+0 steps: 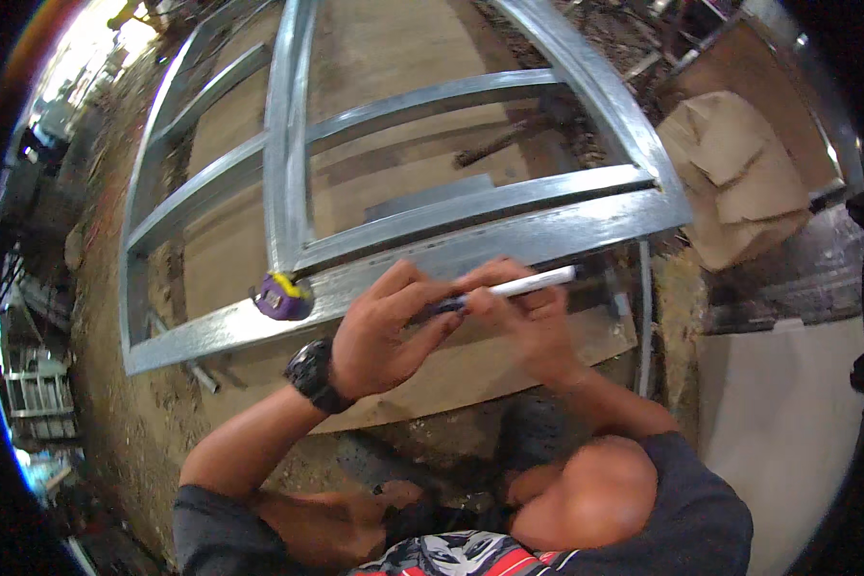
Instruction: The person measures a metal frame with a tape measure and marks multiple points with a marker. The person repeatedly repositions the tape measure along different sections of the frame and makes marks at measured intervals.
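Both my hands meet over the near rail of a galvanised metal frame point(595, 219). Between them is a white marker pen point(536, 281), its pale barrel pointing right and its dark end toward the left. My right hand point(540, 331), slightly blurred, pinches the barrel from below. The fingers of my left hand point(379, 326) are closed at the dark end, partly hiding it; a black watch point(317, 374) is on that wrist. Left of my hands, a purple and yellow tape measure point(282, 297) rests on the near rail.
Brown board point(384, 43) lies beneath the frame, with a loose flat metal strip point(432, 197) on it. Crumpled brown paper point(734, 178) and a pale sheet point(773, 413) lie to the right. My knees and dark shoes are close below the near rail.
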The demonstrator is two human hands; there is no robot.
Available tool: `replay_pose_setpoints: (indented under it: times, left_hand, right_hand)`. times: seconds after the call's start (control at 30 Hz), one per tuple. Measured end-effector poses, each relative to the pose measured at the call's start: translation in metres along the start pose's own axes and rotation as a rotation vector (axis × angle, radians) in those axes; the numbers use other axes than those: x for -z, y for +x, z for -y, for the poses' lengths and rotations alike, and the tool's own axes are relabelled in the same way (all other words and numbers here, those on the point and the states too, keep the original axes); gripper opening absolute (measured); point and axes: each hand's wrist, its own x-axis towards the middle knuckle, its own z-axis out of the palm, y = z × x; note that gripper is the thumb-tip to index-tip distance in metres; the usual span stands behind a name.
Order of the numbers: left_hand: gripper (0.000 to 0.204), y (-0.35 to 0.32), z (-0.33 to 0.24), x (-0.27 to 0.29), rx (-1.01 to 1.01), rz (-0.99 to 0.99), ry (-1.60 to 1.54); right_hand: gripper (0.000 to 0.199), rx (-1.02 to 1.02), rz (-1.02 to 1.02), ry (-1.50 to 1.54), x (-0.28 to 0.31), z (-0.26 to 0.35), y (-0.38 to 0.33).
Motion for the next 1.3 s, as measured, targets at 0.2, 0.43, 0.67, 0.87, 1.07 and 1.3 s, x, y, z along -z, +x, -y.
replay_pose_setpoints:
  times: [0.2, 0.43, 0.67, 0.87, 1.07, 1.3]
  left_hand:
    - [0.025, -0.006, -0.006, -0.008, 0.061, -0.013, -0.153]
    - [0.024, -0.009, 0.007, -0.001, 0.208, 0.135, -0.104]
    - [0.028, -0.008, 0.0, -0.012, 0.068, 0.189, -0.044]
    - [0.021, -0.011, 0.003, -0.03, 0.035, 0.114, -0.08]
    - [0.022, -0.008, 0.023, -0.038, -0.06, 0.172, 0.197]
    - [0.04, 0.0, 0.095, -0.01, -0.095, 0.069, 0.546]
  right_hand:
    - [0.059, -0.01, 0.158, 0.094, -0.016, -0.012, -0.002]
    - [0.053, -0.228, 0.032, 0.472, 0.026, -0.009, 0.01]
    - [0.051, -0.348, 0.067, 0.272, -0.001, -0.008, -0.002]
    - [0.047, -0.394, 0.075, 0.259, 0.006, 0.003, -0.005]
    - [0.052, -0.415, -0.05, 0.463, 0.032, -0.018, -0.004]
    - [0.029, -1.078, 0.467, -0.337, 0.158, -0.025, -0.139]
